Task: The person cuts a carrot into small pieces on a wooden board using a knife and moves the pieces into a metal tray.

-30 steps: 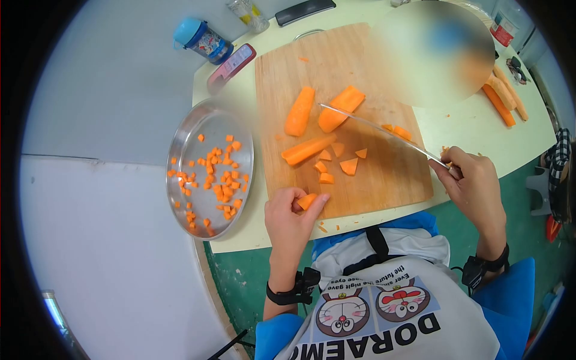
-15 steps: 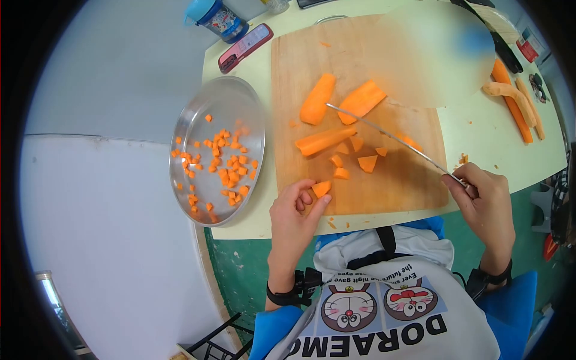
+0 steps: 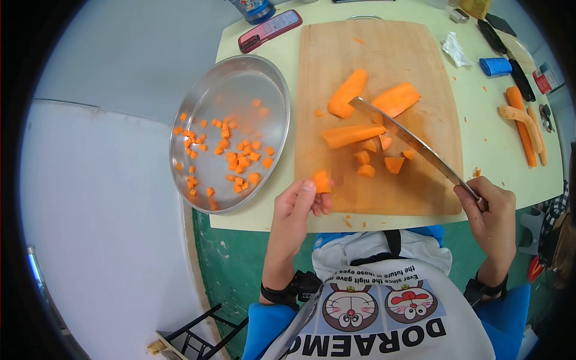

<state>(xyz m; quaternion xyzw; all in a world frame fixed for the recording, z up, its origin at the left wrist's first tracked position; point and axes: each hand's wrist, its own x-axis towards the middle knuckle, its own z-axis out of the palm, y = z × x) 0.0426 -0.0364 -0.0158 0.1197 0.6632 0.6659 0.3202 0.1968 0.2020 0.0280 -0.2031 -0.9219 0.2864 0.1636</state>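
My left hand (image 3: 298,207) pinches a small carrot piece (image 3: 321,180) at the near left edge of the wooden cutting board (image 3: 384,54). My right hand (image 3: 493,211) grips the handle of a long knife (image 3: 408,141); its blade slants up and left over the board, above the carrot. On the board lie three large carrot chunks (image 3: 348,93) and several small cut pieces (image 3: 393,164). A round metal tray (image 3: 210,90) with several diced carrot cubes sits left of the board.
Whole peeled carrots (image 3: 523,123) lie on the table at the right. A red phone (image 3: 270,29), a blue item (image 3: 495,66), crumpled tissue (image 3: 455,48) and dark objects sit along the far edge. The table's near edge runs just under my hands.
My left hand lifted the carrot piece off the board's near edge and shifted slightly toward the tray. The knife blade turned flatter and stayed over the board. The view moved down.
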